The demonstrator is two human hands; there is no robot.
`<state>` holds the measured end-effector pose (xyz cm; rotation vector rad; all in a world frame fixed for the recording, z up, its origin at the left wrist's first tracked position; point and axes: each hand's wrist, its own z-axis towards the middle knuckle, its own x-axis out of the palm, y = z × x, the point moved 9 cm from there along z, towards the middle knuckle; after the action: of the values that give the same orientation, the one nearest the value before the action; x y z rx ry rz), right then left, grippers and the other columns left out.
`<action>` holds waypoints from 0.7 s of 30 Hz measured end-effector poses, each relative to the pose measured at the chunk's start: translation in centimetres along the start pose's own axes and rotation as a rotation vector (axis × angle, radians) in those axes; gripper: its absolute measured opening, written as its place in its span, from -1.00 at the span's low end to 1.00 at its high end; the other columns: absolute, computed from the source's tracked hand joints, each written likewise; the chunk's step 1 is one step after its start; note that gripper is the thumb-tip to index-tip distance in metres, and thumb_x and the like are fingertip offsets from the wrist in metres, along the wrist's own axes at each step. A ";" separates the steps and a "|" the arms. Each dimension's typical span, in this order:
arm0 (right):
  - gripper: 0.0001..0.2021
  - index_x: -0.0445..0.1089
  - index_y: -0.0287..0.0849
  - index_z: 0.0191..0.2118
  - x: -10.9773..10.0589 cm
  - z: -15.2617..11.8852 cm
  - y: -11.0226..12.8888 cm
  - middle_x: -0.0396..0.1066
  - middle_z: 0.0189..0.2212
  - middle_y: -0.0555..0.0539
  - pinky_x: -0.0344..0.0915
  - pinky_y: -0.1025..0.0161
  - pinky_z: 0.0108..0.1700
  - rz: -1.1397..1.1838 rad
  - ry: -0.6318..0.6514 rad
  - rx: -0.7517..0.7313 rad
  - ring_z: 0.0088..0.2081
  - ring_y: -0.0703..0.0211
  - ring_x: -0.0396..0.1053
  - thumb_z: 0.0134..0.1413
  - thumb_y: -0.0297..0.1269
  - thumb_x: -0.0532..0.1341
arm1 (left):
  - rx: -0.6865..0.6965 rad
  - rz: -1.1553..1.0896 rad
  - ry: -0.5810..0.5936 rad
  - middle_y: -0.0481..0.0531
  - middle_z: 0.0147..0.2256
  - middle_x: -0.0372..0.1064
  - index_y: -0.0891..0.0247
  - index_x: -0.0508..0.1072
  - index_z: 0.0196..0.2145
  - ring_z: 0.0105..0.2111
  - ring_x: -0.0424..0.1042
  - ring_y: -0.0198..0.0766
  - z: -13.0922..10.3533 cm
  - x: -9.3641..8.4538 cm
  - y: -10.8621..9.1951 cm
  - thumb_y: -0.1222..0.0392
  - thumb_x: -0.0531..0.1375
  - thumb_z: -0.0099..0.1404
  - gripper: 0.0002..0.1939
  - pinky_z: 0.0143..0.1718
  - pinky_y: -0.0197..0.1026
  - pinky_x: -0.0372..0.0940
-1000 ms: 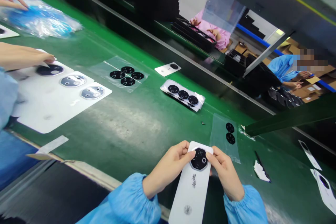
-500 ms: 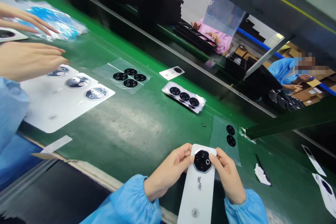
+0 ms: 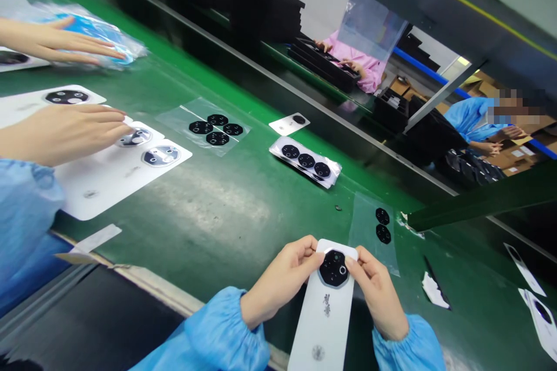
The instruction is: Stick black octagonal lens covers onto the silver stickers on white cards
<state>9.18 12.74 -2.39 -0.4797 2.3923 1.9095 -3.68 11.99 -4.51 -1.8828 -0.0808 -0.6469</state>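
Note:
Between my two hands is a white phone back cover [image 3: 324, 324] with dark lettering and a round mark. A black octagonal camera lens cover [image 3: 335, 266] sits near its top end. My left hand [image 3: 282, 281] is closed on the upper left edge, its thumb at the rim of the lens cover. On the opposite edge my right hand [image 3: 378, 287] pinches the panel, thumb touching the lens cover's right side. Just beyond lies a clear film sheet [image 3: 363, 232] with two black octagonal pieces. The panel's lower end runs out of view.
A co-worker's hands [image 3: 78, 133] are over white panels at the left. On the green bench [image 3: 209, 203] lie a film with black octagons [image 3: 174, 130], a stack of lens-cover strips [image 3: 278, 156], a small white card [image 3: 282, 126] and crumpled white paper [image 3: 433, 290]. A green post [image 3: 478, 197] stands right.
The phone back cover's lower end has swung slightly left in my hands. At the left, the co-worker's hands have shifted, one now lying over the blue plastic bag.

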 end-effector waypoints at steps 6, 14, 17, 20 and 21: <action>-0.60 0.16 -0.15 -0.52 0.1 -0.3 0.6 0.03 -0.60 0.11 0.03 0.37 -0.56 -0.053 -0.013 -0.039 -0.57 0.33 0.03 0.02 0.08 0.21 | 0.038 0.039 -0.104 -0.18 -0.59 0.08 0.25 0.14 -0.54 -0.58 0.05 -0.44 0.6 -0.4 0.4 -0.17 0.22 0.09 -0.54 -0.56 -0.33 -0.05; -0.63 0.17 -0.16 -0.49 0.2 -0.3 -1.0 0.07 -0.58 0.11 0.02 0.38 -0.51 0.030 -0.013 0.006 -0.52 0.32 0.03 0.06 0.04 0.20 | 0.012 -0.055 0.073 -0.07 -0.40 0.30 0.25 0.21 -0.40 -0.39 0.31 -0.32 -0.3 0.9 -0.1 -0.07 0.23 0.14 -0.64 -0.36 -0.27 0.19; -0.63 0.18 -0.16 -0.48 0.1 -0.2 -1.4 0.09 -0.58 0.10 0.04 0.38 -0.49 0.048 -0.004 0.023 -0.51 0.31 0.05 0.06 0.04 0.20 | -0.001 -0.112 0.169 0.00 -0.30 0.33 0.26 0.22 -0.34 -0.27 0.36 -0.25 -0.6 1.5 -0.4 0.04 0.26 0.14 -0.68 -0.23 -0.19 0.25; -0.63 0.19 -0.17 -0.48 0.0 -0.1 -1.5 0.11 -0.58 0.10 0.05 0.38 -0.49 0.061 -0.008 0.030 -0.51 0.32 0.06 0.05 0.04 0.21 | 0.005 -0.125 0.197 0.02 -0.23 0.32 0.26 0.23 -0.31 -0.22 0.37 -0.22 -0.7 1.6 -0.6 0.12 0.30 0.09 -0.68 -0.20 -0.15 0.27; -0.63 0.20 -0.17 -0.48 0.0 -0.1 -1.4 0.11 -0.58 0.10 0.05 0.38 -0.49 0.069 -0.010 0.031 -0.52 0.32 0.07 0.05 0.04 0.21 | 0.004 -0.122 0.197 0.03 -0.22 0.32 0.26 0.23 -0.30 -0.21 0.37 -0.21 -0.7 1.5 -0.7 0.14 0.31 0.07 -0.66 -0.19 -0.15 0.28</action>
<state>9.62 12.37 -3.71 -0.3908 2.4592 1.8936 -2.88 11.26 -3.03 -1.8107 -0.0698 -0.9114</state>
